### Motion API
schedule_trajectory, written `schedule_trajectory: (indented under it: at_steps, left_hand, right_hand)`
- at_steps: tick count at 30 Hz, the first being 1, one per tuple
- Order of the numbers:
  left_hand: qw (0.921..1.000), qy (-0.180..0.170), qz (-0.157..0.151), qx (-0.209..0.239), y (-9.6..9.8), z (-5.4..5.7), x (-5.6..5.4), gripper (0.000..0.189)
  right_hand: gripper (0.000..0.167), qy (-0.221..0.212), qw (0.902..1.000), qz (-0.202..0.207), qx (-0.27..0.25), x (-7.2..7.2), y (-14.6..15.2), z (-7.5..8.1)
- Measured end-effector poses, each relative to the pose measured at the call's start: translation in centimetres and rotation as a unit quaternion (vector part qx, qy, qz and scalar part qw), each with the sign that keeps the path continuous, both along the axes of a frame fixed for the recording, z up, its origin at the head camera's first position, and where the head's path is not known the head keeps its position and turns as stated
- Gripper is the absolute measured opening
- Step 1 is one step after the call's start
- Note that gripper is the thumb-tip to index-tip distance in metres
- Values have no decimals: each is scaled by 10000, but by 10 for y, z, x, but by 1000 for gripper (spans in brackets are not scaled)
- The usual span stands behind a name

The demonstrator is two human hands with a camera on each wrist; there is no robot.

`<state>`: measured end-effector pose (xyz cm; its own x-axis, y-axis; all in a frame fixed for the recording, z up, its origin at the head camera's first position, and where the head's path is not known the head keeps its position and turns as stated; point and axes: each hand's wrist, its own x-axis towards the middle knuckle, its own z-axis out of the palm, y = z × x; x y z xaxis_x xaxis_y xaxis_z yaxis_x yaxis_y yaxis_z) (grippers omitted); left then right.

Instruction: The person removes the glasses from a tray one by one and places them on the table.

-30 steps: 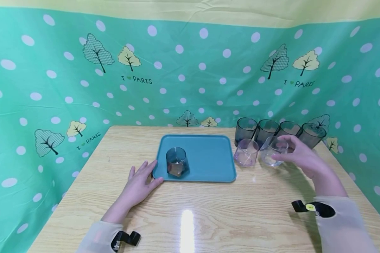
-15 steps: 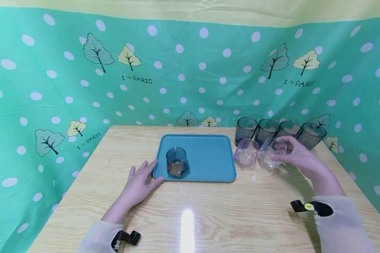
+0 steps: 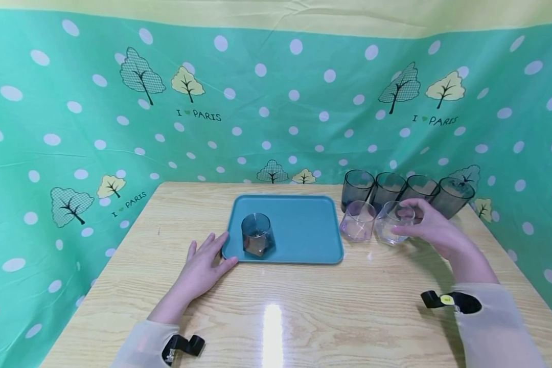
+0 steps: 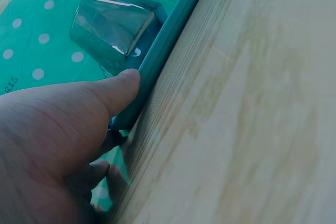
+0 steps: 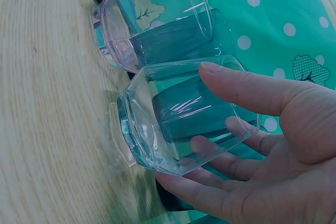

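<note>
My right hand [image 3: 427, 225] holds a clear drinking glass [image 5: 173, 114] by its side, thumb on one face and fingers round the other. The glass stands upright, close beside a pale purple glass [image 3: 358, 225]. At the near left corner of a blue tray [image 3: 308, 230] rests my left hand [image 3: 206, 263], its fingers spread and fairly straight. In the left wrist view, the thumb [image 4: 123, 85] lies against the tray rim. A smoky grey glass [image 3: 256, 237] sits upright on the left part of the tray.
Several dark grey glasses [image 3: 358, 188] stand in a row at the back right, behind the clear and purple ones; my right hand partly covers some of them. A polka-dot cloth [image 3: 267, 92] hangs behind the wooden table [image 3: 331, 317].
My right hand has shifted slightly left and toward me with the clear glass, which now stands a little nearer the purple glass. My left hand and the tray have stayed put.
</note>
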<state>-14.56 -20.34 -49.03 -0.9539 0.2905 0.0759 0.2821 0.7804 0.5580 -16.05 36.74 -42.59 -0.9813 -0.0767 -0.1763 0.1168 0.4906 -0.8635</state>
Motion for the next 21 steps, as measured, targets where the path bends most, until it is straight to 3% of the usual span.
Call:
schedule_trajectory:
  at_steps: [21]
  left_hand:
    - [10000,48,-19,19,1,0,0,79]
  right_hand:
    - [94,-115,9999,11,90,-3,3,-4]
